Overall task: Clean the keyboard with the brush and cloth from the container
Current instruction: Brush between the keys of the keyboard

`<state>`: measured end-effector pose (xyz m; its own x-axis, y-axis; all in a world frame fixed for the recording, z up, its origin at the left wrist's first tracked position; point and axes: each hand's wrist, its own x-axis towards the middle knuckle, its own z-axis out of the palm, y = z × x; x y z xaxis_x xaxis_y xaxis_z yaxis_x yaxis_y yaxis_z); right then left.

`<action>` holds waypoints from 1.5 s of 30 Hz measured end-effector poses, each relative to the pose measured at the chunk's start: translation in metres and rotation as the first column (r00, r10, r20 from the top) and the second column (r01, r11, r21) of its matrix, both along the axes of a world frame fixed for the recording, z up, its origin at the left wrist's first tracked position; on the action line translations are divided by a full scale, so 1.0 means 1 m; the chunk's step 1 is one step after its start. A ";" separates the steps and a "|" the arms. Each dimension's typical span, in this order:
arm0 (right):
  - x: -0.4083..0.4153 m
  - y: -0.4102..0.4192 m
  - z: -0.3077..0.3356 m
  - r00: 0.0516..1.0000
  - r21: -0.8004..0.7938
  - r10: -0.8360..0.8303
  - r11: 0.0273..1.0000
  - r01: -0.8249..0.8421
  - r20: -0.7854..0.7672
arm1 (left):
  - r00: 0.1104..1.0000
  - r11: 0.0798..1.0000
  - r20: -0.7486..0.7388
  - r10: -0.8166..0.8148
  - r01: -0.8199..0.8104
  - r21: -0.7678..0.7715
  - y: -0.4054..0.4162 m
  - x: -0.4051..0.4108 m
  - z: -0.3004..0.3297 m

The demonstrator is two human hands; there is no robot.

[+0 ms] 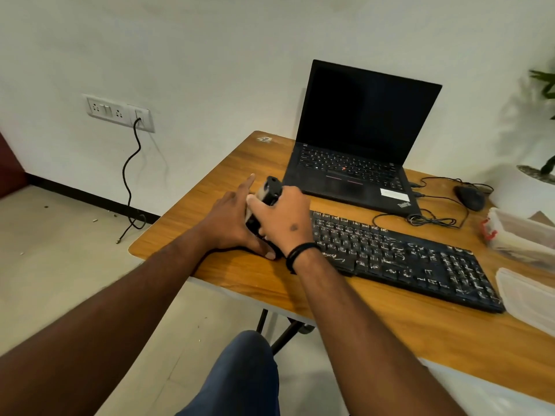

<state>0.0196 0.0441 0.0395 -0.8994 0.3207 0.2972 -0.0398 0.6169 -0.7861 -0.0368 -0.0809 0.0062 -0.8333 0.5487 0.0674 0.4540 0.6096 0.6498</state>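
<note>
A black keyboard (399,256), its keys streaked with white marks, lies diagonally across the centre-right of the frame on a wooden table (228,175). At its left end, both hands meet over a black-and-pale object (268,190) that stands tilted on the tabletop; it may be the brush, though what it is cannot be told for sure. The right hand (282,220), a dark band at its wrist, curls its fingers over the object from above and grasps it. The left hand (231,220) lies against the object's left side with the forefinger stretched straight toward the upper part of the frame and the thumb down on the table; whether it grips the object cannot be told. Behind the keyboard, an open black laptop (360,136) with a dark screen sits toward the upper centre. A black mouse (470,198) and its looped cable (432,219) lie to the right of the laptop. At the right edge, a clear plastic container (516,235) with a red clasp stands near the keyboard's far end, with its lid (528,295) below it. A wall socket (120,112) with a hanging cord shows in the upper left.
</note>
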 end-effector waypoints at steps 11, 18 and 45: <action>0.009 0.081 0.015 0.958 0.099 -0.254 0.965 0.242 0.136 | 1.000 1.000 -0.022 -0.007 0.007 -0.005 0.002 0.000 0.000; 0.000 0.022 0.011 0.982 0.245 -0.189 0.953 0.178 0.021 | 1.000 1.000 -0.026 -0.004 0.004 -0.006 0.003 0.005 0.005; -0.004 0.011 0.011 0.995 0.254 0.079 0.963 -0.093 0.066 | 0.996 0.999 -0.082 -0.022 0.025 0.027 0.000 -0.004 -0.003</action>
<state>0.0157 0.0553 0.0506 -0.9372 0.1611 0.3093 -0.0630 0.7940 -0.6046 -0.0408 -0.0813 0.0030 -0.8114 0.5648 0.1503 0.5200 0.5801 0.6270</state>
